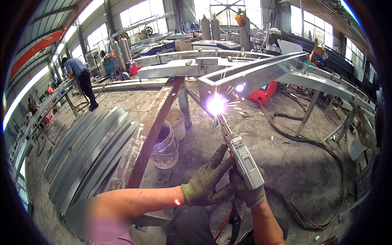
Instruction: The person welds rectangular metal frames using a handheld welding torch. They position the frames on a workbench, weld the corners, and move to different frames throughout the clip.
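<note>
A grey handheld welding gun [246,164] points up and away from me, its nozzle tip at a dazzling white-violet arc that throws sparks. My right hand [248,188], in a dark green knit glove, is wrapped round the grip under the gun's body. My left hand [208,179], gloved alike, lies along the gun's left side. Its fingers are stretched and apart, the fingertips close to the neck; whether they press on it is unclear. The arc burns at the lower near corner of a silvery metal frame [253,79], and glare hides the seam.
A rusty steel beam [153,126] runs beside two buckets [165,147]. Long metal profiles [92,151] lie stacked on the floor at left. Hoses [302,140] curve across the right, near a red machine [263,93]. Another person [81,77] stands bent over a bench at far left.
</note>
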A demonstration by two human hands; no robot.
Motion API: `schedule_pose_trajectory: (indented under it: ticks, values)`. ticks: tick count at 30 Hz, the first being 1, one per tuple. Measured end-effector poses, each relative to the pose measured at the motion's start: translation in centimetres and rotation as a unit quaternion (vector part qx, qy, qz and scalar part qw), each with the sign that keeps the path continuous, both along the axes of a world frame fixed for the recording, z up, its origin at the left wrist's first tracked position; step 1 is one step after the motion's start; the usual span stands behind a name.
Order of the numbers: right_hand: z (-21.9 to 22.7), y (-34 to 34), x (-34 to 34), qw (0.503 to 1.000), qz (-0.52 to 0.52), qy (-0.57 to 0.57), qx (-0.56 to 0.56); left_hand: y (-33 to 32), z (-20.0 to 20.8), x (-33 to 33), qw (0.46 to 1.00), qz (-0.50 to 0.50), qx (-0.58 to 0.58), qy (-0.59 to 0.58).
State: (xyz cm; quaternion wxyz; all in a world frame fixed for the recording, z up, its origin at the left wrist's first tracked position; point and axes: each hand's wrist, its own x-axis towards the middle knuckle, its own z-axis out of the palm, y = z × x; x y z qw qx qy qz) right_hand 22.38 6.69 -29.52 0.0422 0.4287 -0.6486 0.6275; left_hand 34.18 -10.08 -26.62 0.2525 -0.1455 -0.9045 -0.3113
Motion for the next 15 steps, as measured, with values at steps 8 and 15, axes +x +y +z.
schedule_pose_trajectory:
  ticks: [8, 15]
  values:
    - [0.3, -0.1, -0.1, 0.999, 0.000, 0.037, -0.001, -0.1, -0.3, 0.2, 1.000, 0.002, -0.008, 0.000]
    - [-0.8, 0.0, -0.1, 1.000, 0.010, -0.014, -0.005, 0.1, -0.7, 0.0, 0.999, 0.006, -0.021, 0.033]
